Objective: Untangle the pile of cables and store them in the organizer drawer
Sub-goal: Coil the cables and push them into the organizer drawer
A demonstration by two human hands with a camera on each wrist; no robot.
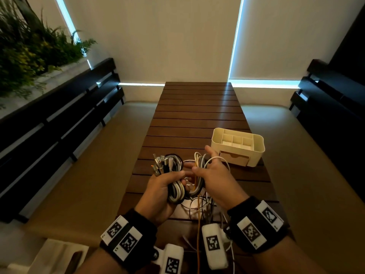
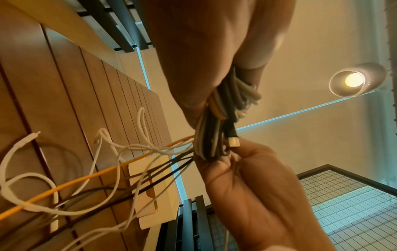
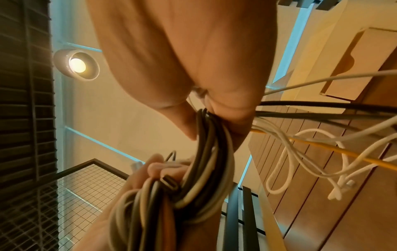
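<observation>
The bundle of cables point(image 1: 177, 186) is held above the near end of the slatted surface point(image 1: 197, 115), with the left hand point(image 1: 164, 192) curled round a looped section whose plug ends point(image 1: 162, 162) stand up past the fingers. The right hand point(image 1: 212, 175) is closed on the neighbouring strands, one white loop point(image 1: 213, 159) being caught over a raised finger while the thumb and the other fingers pinch the bunch. Loose tails, among them an orange cable point(image 1: 198, 224) and several white ones, hang down to the surface below the hands. The organizer point(image 1: 238, 146) stands just beyond and to the right of the right hand, its drawer point(image 1: 234, 158) apparently shut or nearly so. The step is judged to be the separating of one cable from the mass. It would best be done by keeping the left grip steady as an anchor, following a single strand from its plug, and drawing it out slowly so that crossings are loosened rather than tightened; hard pulling is to be avoided, since knots could be set.
</observation>
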